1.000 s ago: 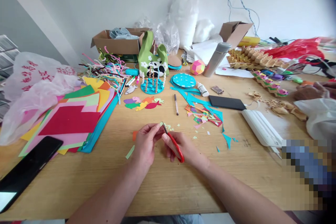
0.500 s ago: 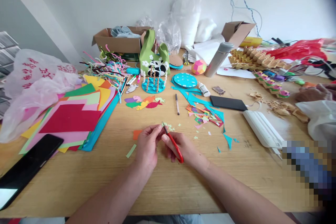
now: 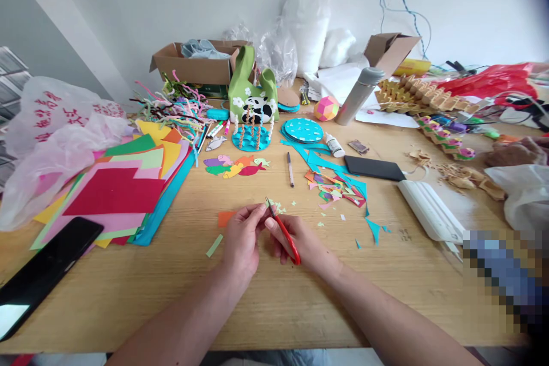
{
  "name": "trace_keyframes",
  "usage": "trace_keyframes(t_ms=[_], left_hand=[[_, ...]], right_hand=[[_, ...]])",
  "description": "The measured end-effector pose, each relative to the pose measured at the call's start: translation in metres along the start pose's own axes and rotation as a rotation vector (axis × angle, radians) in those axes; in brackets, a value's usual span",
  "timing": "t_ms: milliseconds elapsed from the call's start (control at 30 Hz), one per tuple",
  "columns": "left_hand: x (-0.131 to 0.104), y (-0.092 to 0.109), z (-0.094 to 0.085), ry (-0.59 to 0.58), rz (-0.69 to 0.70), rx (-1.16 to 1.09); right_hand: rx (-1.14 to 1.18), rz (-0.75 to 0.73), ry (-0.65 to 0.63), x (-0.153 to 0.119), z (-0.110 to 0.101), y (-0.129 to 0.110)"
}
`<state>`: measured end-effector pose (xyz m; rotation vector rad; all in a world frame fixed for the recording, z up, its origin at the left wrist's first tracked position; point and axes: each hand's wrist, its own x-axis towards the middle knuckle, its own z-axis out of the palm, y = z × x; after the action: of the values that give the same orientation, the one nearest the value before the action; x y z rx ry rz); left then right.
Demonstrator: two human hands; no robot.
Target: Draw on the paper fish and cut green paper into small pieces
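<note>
My right hand [image 3: 292, 235] is closed on red-handled scissors [image 3: 285, 230], whose dark blades point up and to the left. Close beside the blades, my left hand [image 3: 243, 233] is pinched, thumb against fingers; whatever it holds is too small or hidden to make out. Tiny pale green paper scraps [image 3: 279, 206] lie just past my fingertips. Partly behind my left hand is an orange paper piece [image 3: 225, 218], with a pale green strip [image 3: 214, 245] nearer me. Farther off, several coloured paper fish [image 3: 234, 167] lie together, and a pen [image 3: 290, 170] rests to their right.
Coloured sheets [image 3: 115, 194] and a black phone [image 3: 51, 274] lie at left. Paper offcuts [image 3: 337, 187], a glue bottle [image 3: 334, 145], a grey flask [image 3: 359, 96] and a white power strip [image 3: 430, 210] are at right. A panda bag [image 3: 253, 94] stands behind. Another person's hand [image 3: 517, 151] shows far right.
Both hands and the scissors stay in nearly the same place. The scissor blades look slightly shifted, and the whole view has moved a little.
</note>
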<state>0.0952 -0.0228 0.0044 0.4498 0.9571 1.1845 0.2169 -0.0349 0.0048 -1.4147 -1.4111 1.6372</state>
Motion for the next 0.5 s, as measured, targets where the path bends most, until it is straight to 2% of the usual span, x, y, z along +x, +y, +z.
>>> trace_keyframes(t_ms=[500], left_hand=[[0.0005, -0.0004, 0.0013, 0.003, -0.004, -0.022]], right_hand=[[-0.002, 0.02, 0.014, -0.0004, 0.0009, -0.0005]])
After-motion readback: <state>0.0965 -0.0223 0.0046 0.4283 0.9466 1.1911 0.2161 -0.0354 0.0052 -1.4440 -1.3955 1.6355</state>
